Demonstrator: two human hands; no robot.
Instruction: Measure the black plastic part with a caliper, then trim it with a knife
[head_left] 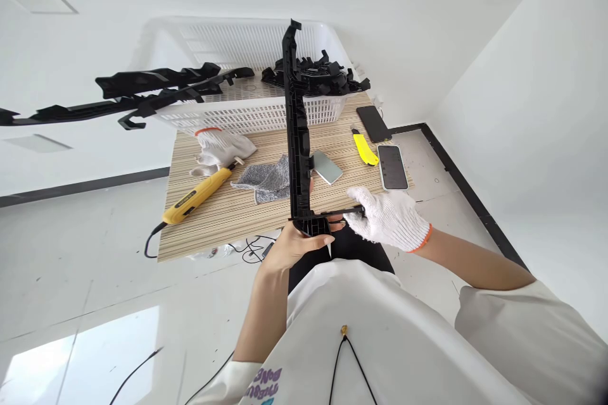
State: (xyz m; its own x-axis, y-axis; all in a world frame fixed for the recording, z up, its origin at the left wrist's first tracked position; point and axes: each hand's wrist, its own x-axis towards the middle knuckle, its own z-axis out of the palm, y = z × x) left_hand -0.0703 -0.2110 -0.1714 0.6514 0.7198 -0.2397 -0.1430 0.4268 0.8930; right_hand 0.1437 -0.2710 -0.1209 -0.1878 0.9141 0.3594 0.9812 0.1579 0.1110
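Note:
My bare left hand [297, 245] is closed round the lower end of a long black plastic trim piece [299, 145], which stands up lengthwise in front of me. My right hand [392, 220], in a white knit glove with an orange cuff, grips a slim dark knife-like tool [339, 211]. The thin end of the tool reaches left to the lower end of the trim piece; whether it touches cannot be made out. Part of my left fingers is hidden behind the plastic.
A white plastic basket [228, 115] holds several black trim pieces [318, 76], some jutting out left. On the wooden table [228, 221] lie a yellow corded tool [197, 196], a white glove [221, 149], grey cloth [266, 180], a yellow cutter [365, 149] and two phones [392, 168].

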